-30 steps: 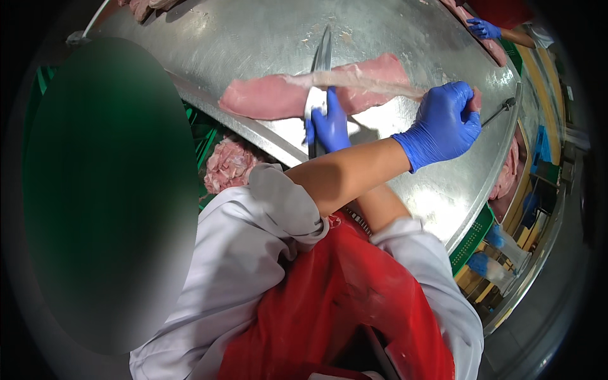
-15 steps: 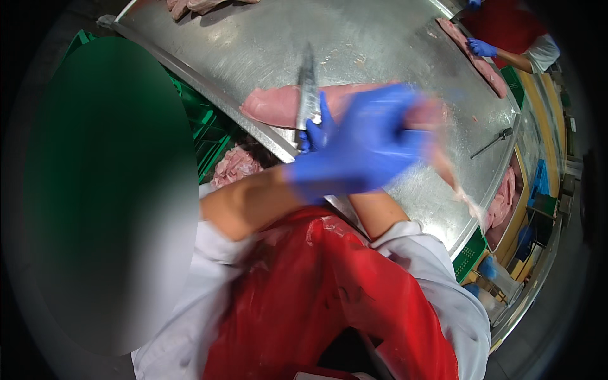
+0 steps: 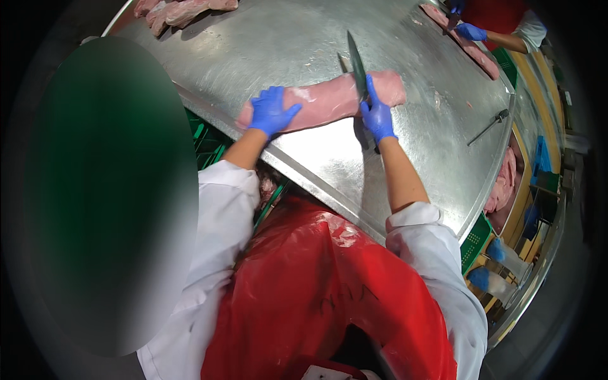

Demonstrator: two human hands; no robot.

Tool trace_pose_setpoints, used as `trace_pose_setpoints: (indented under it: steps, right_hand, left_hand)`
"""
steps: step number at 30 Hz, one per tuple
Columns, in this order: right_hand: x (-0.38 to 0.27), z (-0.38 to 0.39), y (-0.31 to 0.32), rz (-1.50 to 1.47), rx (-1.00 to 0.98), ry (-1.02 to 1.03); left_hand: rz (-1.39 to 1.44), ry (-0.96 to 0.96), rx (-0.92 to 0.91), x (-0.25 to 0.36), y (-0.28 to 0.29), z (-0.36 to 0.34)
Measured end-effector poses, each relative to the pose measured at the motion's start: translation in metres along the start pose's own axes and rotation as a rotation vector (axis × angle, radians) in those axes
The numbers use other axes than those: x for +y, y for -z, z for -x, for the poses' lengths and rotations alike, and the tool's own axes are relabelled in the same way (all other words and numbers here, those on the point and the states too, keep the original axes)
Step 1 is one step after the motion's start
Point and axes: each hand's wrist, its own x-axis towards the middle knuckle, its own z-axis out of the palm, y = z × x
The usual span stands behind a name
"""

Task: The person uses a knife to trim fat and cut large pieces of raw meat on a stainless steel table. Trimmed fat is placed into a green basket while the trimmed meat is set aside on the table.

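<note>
A long pale pink pork loin (image 3: 326, 103) lies across the metal table near its front edge. My left hand (image 3: 271, 111), in a blue glove, rests flat on the loin's left end with its fingers spread. On the right, my gloved right hand (image 3: 378, 118) is closed round the handle of a knife (image 3: 356, 63). Its blade points away from me, over the right part of the loin. I cannot tell whether the edge touches the meat.
A sharpening steel (image 3: 487, 128) lies on the table (image 3: 437, 158) at the right. Other meat pieces (image 3: 183, 12) sit at the far left. A co-worker's gloved hand (image 3: 471, 31) holds a long meat strip (image 3: 465, 45) at the far right. Green crates (image 3: 476, 240) stand below the edges.
My left hand has moved back from the right, where a thin strip of meat trailed from it, onto the loin's left end. The knife has shifted right along the loin.
</note>
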Motion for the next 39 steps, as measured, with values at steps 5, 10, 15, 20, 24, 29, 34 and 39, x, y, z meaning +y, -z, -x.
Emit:
trace_pose_setpoints:
  steps: [5, 10, 15, 20, 24, 29, 34, 39]
  right_hand:
    - [0.012, -0.042, 0.062, 0.057, -0.026, -0.194]
    - [-0.059, -0.006, 0.065, -0.146, -0.377, -0.188]
    - [-0.056, 0.055, 0.060, -0.148, -0.462, -0.363]
    - [-0.097, 0.213, 0.104, -0.421, -0.834, -0.546]
    - [-0.065, 0.178, 0.110, -0.356, -0.390, -0.459]
    - [-0.073, 0.026, 0.074, -0.164, -0.395, -0.268]
    - [-0.069, 0.055, 0.057, 0.005, -0.433, -0.304]
    - [-0.109, 0.201, 0.137, -0.642, -0.797, -0.611]
  left_hand:
    - [0.020, 0.018, -0.171, 0.082, -0.015, 0.044]
    - [0.220, -0.120, 0.075, 0.038, -0.015, 0.089]
    - [0.366, 0.138, 0.206, -0.004, 0.041, 0.067]
    - [0.635, 0.146, 0.624, -0.015, 0.069, 0.035]
    - [0.771, 0.054, 0.668, 0.011, 0.066, -0.004]
    - [0.903, 0.036, 0.651, 0.067, 0.075, -0.031]
    - [0.778, -0.034, 0.700, 0.052, 0.089, -0.017]
    - [0.791, 0.213, 0.833, -0.023, 0.073, -0.004]
